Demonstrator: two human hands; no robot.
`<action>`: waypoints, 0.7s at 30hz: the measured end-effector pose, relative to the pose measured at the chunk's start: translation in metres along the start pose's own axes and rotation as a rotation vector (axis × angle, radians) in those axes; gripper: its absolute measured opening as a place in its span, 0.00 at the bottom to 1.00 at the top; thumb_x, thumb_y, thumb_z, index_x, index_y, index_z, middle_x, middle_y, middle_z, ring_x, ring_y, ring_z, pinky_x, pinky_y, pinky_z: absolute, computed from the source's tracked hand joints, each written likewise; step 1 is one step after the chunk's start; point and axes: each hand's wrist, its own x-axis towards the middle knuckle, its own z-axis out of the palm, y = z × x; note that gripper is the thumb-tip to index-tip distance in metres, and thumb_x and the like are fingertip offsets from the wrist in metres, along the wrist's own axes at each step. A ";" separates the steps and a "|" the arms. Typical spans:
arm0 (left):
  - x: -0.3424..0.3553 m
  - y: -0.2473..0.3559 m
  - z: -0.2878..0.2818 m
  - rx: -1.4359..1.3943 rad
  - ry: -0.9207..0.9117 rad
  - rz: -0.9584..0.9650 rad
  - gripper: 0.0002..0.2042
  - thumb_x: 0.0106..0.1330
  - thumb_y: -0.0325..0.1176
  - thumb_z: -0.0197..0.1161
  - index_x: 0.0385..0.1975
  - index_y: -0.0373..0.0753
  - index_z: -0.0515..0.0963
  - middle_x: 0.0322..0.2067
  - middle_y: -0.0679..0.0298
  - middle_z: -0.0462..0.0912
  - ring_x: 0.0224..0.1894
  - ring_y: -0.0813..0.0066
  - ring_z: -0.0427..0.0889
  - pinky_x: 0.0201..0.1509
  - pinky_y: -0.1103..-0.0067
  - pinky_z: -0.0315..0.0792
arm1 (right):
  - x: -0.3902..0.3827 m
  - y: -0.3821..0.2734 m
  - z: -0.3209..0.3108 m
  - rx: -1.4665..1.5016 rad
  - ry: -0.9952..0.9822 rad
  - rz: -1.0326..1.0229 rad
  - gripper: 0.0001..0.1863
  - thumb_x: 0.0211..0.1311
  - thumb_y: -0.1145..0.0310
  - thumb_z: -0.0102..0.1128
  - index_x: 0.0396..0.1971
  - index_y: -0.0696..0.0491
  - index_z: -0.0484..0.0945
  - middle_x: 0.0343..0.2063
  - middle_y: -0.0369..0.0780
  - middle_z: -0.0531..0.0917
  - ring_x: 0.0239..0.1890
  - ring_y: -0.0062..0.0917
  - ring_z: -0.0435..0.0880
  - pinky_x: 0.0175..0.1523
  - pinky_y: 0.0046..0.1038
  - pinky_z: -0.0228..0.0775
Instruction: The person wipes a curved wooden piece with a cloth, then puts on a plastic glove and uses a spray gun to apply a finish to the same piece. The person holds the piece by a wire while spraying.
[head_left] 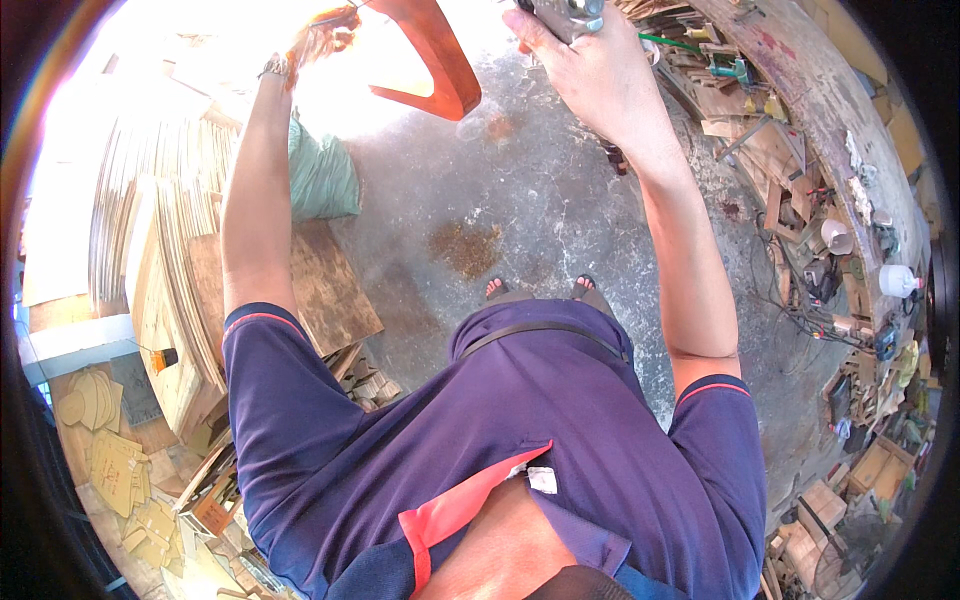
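At the top, my left hand (325, 35) is closed, with strong glare washing out part of it and orange stain on the fingers. An angled, glossy orange-brown wooden piece (445, 70) hangs beside it, apparently held up by that hand. A thin dark line runs from the fingers to the wood, and the exact grip is lost at the picture's edge. My right hand (600, 75) is wrapped round a grey metal spray gun (568, 18) with a light-blue part. The top of the gun is cut off, and it is apart from the wood.
Stacked plywood sheets (165, 260) and a green sack (322, 175) stand on the left. Wood scraps (790, 180), a green hose (672, 43), cables and a white bottle (898, 281) crowd the right side. Beneath me lies a stained concrete floor (550, 210).
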 end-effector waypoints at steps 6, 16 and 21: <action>0.003 -0.021 -0.016 -0.106 0.063 -0.041 0.42 0.55 0.54 0.73 0.66 0.36 0.68 0.59 0.57 0.75 0.52 0.69 0.78 0.55 0.74 0.75 | -0.016 0.006 0.003 -0.066 -0.012 -0.042 0.14 0.69 0.61 0.62 0.37 0.59 0.79 0.25 0.41 0.81 0.30 0.25 0.79 0.38 0.31 0.71; -0.006 0.001 0.021 -0.266 -0.311 0.386 0.39 0.58 0.45 0.74 0.65 0.30 0.66 0.56 0.49 0.75 0.47 0.64 0.79 0.51 0.71 0.77 | -0.084 0.054 0.013 0.012 -0.087 0.358 0.15 0.66 0.64 0.65 0.44 0.61 0.81 0.18 0.42 0.80 0.20 0.20 0.76 0.29 0.28 0.69; -0.016 0.027 0.045 -0.302 -0.185 0.259 0.38 0.56 0.48 0.75 0.62 0.30 0.68 0.53 0.51 0.76 0.45 0.66 0.79 0.49 0.73 0.77 | -0.116 0.080 0.020 0.075 -0.108 0.527 0.14 0.67 0.64 0.66 0.43 0.60 0.81 0.17 0.41 0.79 0.20 0.20 0.74 0.29 0.29 0.68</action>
